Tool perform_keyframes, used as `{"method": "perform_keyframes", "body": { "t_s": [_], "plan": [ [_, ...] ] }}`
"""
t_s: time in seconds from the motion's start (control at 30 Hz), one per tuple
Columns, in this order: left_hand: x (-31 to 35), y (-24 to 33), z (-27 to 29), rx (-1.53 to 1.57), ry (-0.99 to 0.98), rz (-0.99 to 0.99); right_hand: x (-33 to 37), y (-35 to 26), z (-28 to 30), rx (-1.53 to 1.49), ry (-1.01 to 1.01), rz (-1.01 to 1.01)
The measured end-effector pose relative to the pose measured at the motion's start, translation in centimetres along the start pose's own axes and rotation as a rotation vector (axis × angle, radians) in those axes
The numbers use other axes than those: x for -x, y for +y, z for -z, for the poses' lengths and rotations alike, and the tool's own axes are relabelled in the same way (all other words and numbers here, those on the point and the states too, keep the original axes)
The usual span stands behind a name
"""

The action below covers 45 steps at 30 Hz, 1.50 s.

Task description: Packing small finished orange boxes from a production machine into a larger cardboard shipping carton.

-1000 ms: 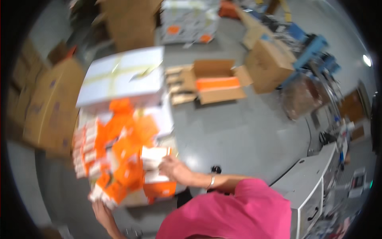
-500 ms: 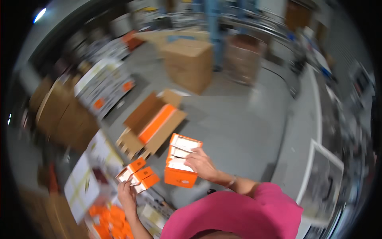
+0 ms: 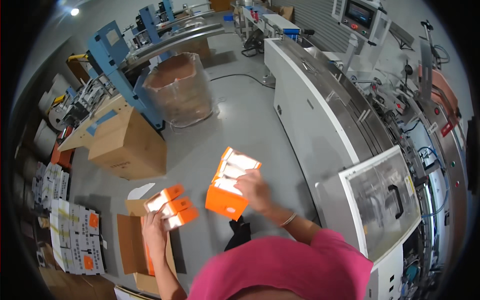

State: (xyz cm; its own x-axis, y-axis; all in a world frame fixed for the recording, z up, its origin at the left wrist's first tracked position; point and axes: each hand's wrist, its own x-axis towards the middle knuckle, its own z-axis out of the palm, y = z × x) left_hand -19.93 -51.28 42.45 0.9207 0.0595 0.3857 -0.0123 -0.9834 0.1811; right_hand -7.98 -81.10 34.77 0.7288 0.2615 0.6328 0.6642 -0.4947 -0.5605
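My left hand (image 3: pixel 154 232) is closed on a short row of small orange-and-white boxes (image 3: pixel 181 204), held tilted above the floor. A second stack of orange-and-white boxes (image 3: pixel 226 201) is in my right hand (image 3: pixel 254 190), whose fingers press along its white side. The two groups are apart, with a gap between them. Beneath my left forearm stands an open brown carton (image 3: pixel 128 245) with its flaps spread. Something orange shows inside that carton, partly hidden by the arm.
To the right runs a long grey machine (image 3: pixel 320 120) with a clear hinged cover (image 3: pixel 382 200). A closed brown carton (image 3: pixel 131 147) and a plastic-wrapped bin (image 3: pixel 182 97) stand ahead on the left. White printed cartons (image 3: pixel 75 240) are stacked at far left. A dark shoe (image 3: pixel 241 232) shows below.
My view has swung to the right: the open carton has shifted to the lower left, and the long machine shows more fully. Both hands keep hold of their boxes.
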Motion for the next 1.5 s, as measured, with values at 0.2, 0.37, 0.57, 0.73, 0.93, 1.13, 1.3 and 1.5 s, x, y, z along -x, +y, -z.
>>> {"method": "perform_keyframes", "body": {
  "t_s": [0.2,0.37,0.57,0.73,0.93,1.13,1.3,1.5],
  "plan": [
    [-7.2,-3.5,-6.2,0.163,-0.022,-0.284,-0.2,-1.0,-0.9,0.189,0.146,-0.151],
    [-18.7,-4.2,-11.2,0.285,-0.081,-0.553,-2.4,1.4,-2.0,0.346,0.209,-0.311],
    [-35.4,2.9,-18.8,0.346,-0.097,-0.665,-12.9,13.6,1.4,0.39,0.308,-0.392],
    [-47.6,5.1,-22.8,0.356,-0.13,-0.642,-22.6,22.9,2.1,0.553,0.292,-0.384],
    [-61.2,7.3,-28.0,0.343,-0.187,-0.648,-32.5,32.2,1.9,0.506,0.341,-0.353],
    [-75.1,8.8,-32.8,0.353,-0.175,-0.745,-41.9,39.9,-0.3,0.517,0.346,-0.451],
    [-87.2,11.7,-36.7,0.452,-0.109,-0.854,-48.6,45.9,0.6,0.62,0.327,-0.509],
    [-100.0,15.3,-42.0,0.44,-0.024,-0.965,-58.7,50.6,2.0,0.691,0.321,-0.591]
  ]
}}
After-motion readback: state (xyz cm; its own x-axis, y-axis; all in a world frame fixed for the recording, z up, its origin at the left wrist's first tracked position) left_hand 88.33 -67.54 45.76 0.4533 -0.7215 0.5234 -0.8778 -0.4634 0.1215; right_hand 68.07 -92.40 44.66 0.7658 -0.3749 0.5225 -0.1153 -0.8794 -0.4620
